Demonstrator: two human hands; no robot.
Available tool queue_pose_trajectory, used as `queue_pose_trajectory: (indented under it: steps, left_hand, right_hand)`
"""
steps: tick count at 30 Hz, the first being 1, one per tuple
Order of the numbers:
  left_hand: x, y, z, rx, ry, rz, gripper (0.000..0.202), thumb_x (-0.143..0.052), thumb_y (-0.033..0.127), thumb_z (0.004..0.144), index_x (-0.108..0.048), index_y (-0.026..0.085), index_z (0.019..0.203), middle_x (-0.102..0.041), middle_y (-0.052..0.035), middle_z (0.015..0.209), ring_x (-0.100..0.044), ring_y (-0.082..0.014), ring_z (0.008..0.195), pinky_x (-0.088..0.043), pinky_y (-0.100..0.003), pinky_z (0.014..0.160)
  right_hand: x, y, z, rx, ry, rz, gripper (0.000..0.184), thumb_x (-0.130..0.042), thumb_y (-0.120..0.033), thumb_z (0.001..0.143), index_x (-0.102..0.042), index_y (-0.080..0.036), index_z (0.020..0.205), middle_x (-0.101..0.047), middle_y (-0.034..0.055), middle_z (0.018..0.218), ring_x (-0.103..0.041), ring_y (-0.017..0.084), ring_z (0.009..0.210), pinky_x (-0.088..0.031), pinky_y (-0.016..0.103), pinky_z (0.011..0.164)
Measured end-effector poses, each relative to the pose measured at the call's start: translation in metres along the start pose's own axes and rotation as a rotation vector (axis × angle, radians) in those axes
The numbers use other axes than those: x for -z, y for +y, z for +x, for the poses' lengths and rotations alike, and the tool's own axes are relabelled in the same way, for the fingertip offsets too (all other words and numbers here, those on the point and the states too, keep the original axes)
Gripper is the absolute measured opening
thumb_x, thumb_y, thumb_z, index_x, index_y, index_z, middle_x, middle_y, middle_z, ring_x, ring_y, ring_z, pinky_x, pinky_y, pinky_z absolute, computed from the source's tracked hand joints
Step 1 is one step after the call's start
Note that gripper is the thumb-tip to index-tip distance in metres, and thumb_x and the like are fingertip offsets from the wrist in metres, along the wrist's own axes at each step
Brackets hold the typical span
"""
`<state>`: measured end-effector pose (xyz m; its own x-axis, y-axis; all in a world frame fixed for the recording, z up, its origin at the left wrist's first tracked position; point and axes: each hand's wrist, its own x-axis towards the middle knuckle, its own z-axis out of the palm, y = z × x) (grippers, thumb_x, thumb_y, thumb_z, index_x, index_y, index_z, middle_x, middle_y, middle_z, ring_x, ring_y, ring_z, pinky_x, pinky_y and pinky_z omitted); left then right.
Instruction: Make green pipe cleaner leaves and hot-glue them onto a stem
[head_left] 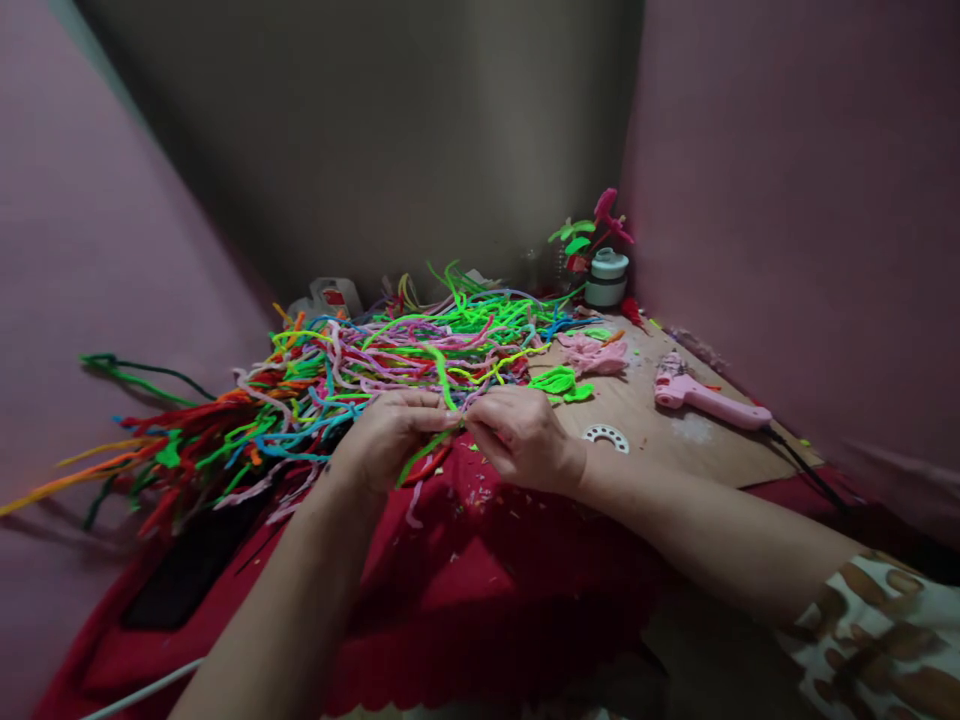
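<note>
A bright green pipe cleaner [441,372] runs between my two hands, one end standing up and another stretch slanting down below the fingers. My left hand [397,430] pinches it between thumb and fingers. Close beside it, my right hand [521,435] is closed with its fingertips at the same spot on the green pipe cleaner. The exact point where the fingertips meet is partly hidden. Behind the hands lies a large heap of pipe cleaners [405,345] in pink, green, red, blue and orange. A folded green pipe-cleaner shape [556,382] rests just beyond my right hand.
A pink hot tool [712,400] with a black cord lies on the brown board [637,465]. Near it are a white ring-shaped piece [606,438] and a pink pipe-cleaner shape [592,354]. A lidded jar [606,278] stands behind. A dark phone [191,570] lies on the red cloth [525,580].
</note>
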<state>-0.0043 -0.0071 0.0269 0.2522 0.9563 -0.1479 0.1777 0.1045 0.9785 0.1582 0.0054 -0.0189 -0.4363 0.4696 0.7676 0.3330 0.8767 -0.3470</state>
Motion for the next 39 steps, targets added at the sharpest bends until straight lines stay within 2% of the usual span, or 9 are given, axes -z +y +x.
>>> queue_pose_trajectory:
  steps: [2, 4, 9, 13, 17, 19, 24, 32, 39]
  left_hand:
    - [-0.001, -0.005, 0.002, 0.111, -0.107, -0.281, 0.022, -0.070, 0.026, 0.055, -0.053, 0.013, 0.050, -0.043, 0.0012, 0.046, -0.038, -0.0079, 0.043, -0.031, -0.023, 0.046]
    - [-0.003, -0.005, 0.000, 0.105, -0.103, -0.352, 0.021, -0.070, 0.026, 0.058, -0.055, 0.012, 0.053, -0.045, 0.0011, 0.048, -0.038, -0.0068, 0.043, -0.032, -0.022, 0.046]
    - [-0.005, 0.007, -0.017, -0.287, 0.250, 0.008, 0.014, -0.071, 0.025, 0.065, -0.066, 0.016, 0.074, -0.061, -0.0018, 0.072, -0.054, -0.0110, 0.064, -0.042, -0.022, 0.061]
    - [0.000, 0.013, -0.023, -0.560, 0.230, 0.365, 0.016, -0.069, 0.028, 0.068, -0.071, 0.020, 0.081, -0.062, -0.0060, 0.089, -0.056, -0.0197, 0.089, -0.044, -0.029, 0.079]
    - [0.001, 0.015, -0.020, -0.670, 0.227, 0.618, 0.010, -0.066, 0.031, 0.070, -0.069, 0.021, 0.072, -0.060, -0.0054, 0.089, -0.053, -0.0199, 0.091, -0.042, -0.030, 0.081]
    - [0.000, 0.018, -0.017, -0.621, 0.219, 0.643, 0.012, -0.066, 0.030, 0.071, -0.066, 0.020, 0.066, -0.059, -0.0037, 0.080, -0.052, -0.0177, 0.083, -0.042, -0.028, 0.075]
    - [-0.003, 0.016, -0.008, -0.244, 0.051, 0.345, 0.024, -0.061, 0.035, 0.072, -0.055, 0.016, 0.058, -0.044, 0.0019, 0.054, -0.038, -0.0095, 0.050, -0.030, -0.022, 0.046]
    - [0.005, 0.010, 0.000, -0.267, 0.103, 0.261, 0.020, -0.059, 0.032, 0.074, -0.049, 0.017, 0.065, -0.045, 0.0043, 0.060, -0.039, -0.0081, 0.055, -0.031, -0.020, 0.052]
    - [-0.002, 0.001, 0.007, -0.405, 0.373, 0.575, 0.013, -0.054, 0.028, 0.074, -0.059, 0.016, 0.074, -0.058, -0.0001, 0.069, -0.050, -0.0128, 0.066, -0.037, -0.023, 0.063]
  right_hand:
    - [0.001, -0.001, -0.001, 0.040, 0.032, -0.035, 0.014, -0.046, -0.015, 0.079, -0.051, -0.017, 0.066, -0.056, 0.0048, 0.063, -0.047, 0.015, 0.063, -0.036, 0.029, 0.063]
    - [0.003, -0.003, 0.001, -0.028, 0.057, 0.050, 0.013, -0.046, -0.016, 0.080, -0.053, -0.017, 0.068, -0.057, 0.0050, 0.066, -0.049, 0.014, 0.064, -0.037, 0.028, 0.064]
    - [0.009, -0.007, 0.009, -0.404, 0.017, 0.588, 0.014, -0.050, -0.021, 0.081, -0.054, -0.016, 0.068, -0.056, -0.0004, 0.060, -0.050, 0.010, 0.056, -0.040, 0.024, 0.057]
    - [0.013, -0.008, 0.013, -0.534, -0.077, 0.907, 0.012, -0.054, -0.022, 0.077, -0.054, -0.016, 0.067, -0.057, -0.0017, 0.057, -0.052, 0.009, 0.054, -0.043, 0.024, 0.057]
    - [0.014, -0.008, 0.012, -0.493, -0.107, 0.861, 0.011, -0.053, -0.021, 0.078, -0.054, -0.016, 0.068, -0.057, -0.0012, 0.058, -0.051, 0.009, 0.054, -0.042, 0.024, 0.056]
    - [0.013, -0.008, 0.010, -0.412, -0.076, 0.658, 0.013, -0.051, -0.021, 0.079, -0.055, -0.016, 0.068, -0.056, -0.0003, 0.059, -0.049, 0.009, 0.055, -0.040, 0.024, 0.056]
    - [0.007, -0.005, 0.005, -0.142, 0.054, 0.186, 0.013, -0.049, -0.016, 0.078, -0.055, -0.016, 0.066, -0.056, 0.0037, 0.065, -0.048, 0.013, 0.063, -0.037, 0.028, 0.064]
    - [0.012, 0.001, 0.016, -0.691, -0.161, 0.890, 0.019, -0.059, -0.028, 0.075, -0.057, -0.014, 0.063, -0.057, 0.0002, 0.054, -0.049, 0.009, 0.049, -0.040, 0.023, 0.052]
    - [0.003, 0.006, 0.014, -0.707, -0.125, 0.747, 0.020, -0.058, -0.027, 0.074, -0.059, -0.013, 0.059, -0.057, 0.0005, 0.052, -0.049, 0.010, 0.048, -0.042, 0.025, 0.052]
